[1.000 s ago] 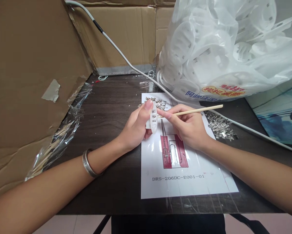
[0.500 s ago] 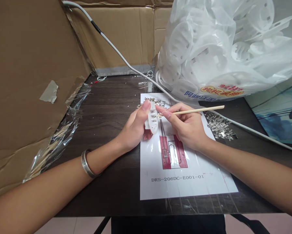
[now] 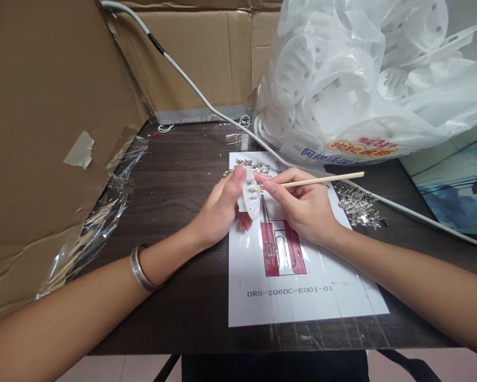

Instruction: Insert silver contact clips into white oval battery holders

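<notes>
My left hand (image 3: 222, 207) grips a white oval plastic piece (image 3: 252, 206) between thumb and fingers, above a printed sheet. Small metal parts sit in the slots on its face. My right hand (image 3: 304, 204) pinches a thin wooden stick (image 3: 321, 180), whose tip is at the metal parts in the middle of the piece. Behind my left hand lies a pile of small metal parts (image 3: 258, 167) on the upper part of the sheet (image 3: 302, 307).
A plastic bag (image 3: 334, 95) of white pieces fills the upper right. More metal parts (image 3: 361, 207) lie beyond my right wrist. A white cable (image 3: 190, 82) crosses the desk. Cardboard (image 3: 43, 106) stands at the left, beside wrapped wooden sticks (image 3: 79, 244).
The stick's tip has shifted slightly left, onto the face of the white piece. The piece has turned a little in my left hand.
</notes>
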The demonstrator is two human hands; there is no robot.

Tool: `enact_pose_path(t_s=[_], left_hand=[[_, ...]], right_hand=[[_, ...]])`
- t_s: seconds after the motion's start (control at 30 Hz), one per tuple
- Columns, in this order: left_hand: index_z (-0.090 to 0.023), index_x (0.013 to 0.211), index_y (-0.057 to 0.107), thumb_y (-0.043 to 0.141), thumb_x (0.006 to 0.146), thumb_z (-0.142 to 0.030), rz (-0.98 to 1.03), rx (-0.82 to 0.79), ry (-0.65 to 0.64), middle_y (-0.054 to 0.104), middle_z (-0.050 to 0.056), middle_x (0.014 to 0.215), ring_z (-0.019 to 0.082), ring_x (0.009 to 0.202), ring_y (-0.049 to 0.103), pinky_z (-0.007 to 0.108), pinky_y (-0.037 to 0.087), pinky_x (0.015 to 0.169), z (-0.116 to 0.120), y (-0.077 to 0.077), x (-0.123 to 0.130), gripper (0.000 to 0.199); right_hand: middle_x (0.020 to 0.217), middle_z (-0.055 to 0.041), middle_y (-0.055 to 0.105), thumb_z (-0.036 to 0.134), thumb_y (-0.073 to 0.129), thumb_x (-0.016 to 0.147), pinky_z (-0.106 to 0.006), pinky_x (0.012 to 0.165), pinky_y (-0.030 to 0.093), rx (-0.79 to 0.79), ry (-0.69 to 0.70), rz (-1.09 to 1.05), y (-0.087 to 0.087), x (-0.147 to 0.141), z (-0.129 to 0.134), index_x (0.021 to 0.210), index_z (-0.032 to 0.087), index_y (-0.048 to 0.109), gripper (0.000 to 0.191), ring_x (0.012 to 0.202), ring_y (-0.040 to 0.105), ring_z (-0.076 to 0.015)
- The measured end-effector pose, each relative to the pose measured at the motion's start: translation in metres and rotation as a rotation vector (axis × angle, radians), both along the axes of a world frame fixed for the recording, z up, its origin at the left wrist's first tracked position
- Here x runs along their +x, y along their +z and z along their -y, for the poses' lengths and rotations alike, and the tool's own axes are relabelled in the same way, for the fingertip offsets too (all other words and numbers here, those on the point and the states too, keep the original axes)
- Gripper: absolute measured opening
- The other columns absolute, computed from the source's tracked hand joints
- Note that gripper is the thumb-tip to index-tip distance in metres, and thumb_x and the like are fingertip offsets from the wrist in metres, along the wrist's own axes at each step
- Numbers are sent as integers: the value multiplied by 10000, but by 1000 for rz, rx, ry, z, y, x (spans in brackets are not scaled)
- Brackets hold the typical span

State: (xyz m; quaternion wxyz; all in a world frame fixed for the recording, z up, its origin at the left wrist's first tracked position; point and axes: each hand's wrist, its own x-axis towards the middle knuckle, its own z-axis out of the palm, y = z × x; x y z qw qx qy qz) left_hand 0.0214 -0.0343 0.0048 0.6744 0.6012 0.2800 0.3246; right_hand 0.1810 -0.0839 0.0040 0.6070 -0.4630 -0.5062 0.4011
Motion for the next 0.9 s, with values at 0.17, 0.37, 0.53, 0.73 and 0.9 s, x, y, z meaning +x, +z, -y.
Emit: enact_pose_path(t_s=[0.17, 0.37, 0.53, 0.73, 0.9], left_hand=[[-185, 857, 633, 420, 928, -824, -2, -8, -4, 519, -14, 480, 113, 381, 466, 248, 391, 385, -2, -2, -1, 677], [-164, 1025, 701, 381, 946, -817, -20, -19, -49, 542, -14, 513, 116, 403, 491, 245, 407, 406, -5, -3, -4, 732], [-138, 1101, 707, 367, 932, -838, 6, -20, -92, 549, -9, 503, 125, 393, 490, 257, 402, 399, -4, -1, -4, 797], [-132, 1041, 687, 352, 939, -838, -6, 20, -101, 548, -13, 499, 123, 402, 500, 249, 406, 410, -2, -2, -4, 788], [-128, 1085, 689, 343, 952, -828, -8, 26, -85, 550, -15, 511, 114, 403, 494, 244, 407, 415, -2, -3, -3, 792]], right_hand=[[830, -8, 790, 259, 785, 893, -354, 923, 641, 36, 7, 21, -1, -1, 1, 748, 253, 738, 153, 1028, 796, -219], [825, -8, 797, 257, 822, 878, -361, 999, 634, 11, 52, -40, -1, -1, 1, 774, 251, 763, 119, 1080, 795, -223], [785, -7, 773, 305, 834, 879, -365, 945, 650, 0, 30, -111, 1, 0, 2, 737, 248, 736, 182, 982, 797, -220], [767, -10, 752, 354, 866, 856, -344, 852, 661, -13, 8, -145, 5, -2, 1, 740, 240, 708, 227, 910, 778, -208], [755, 5, 756, 249, 802, 885, -311, 779, 638, 42, -31, -51, 2, -2, 0, 732, 228, 714, 177, 808, 754, -168]])
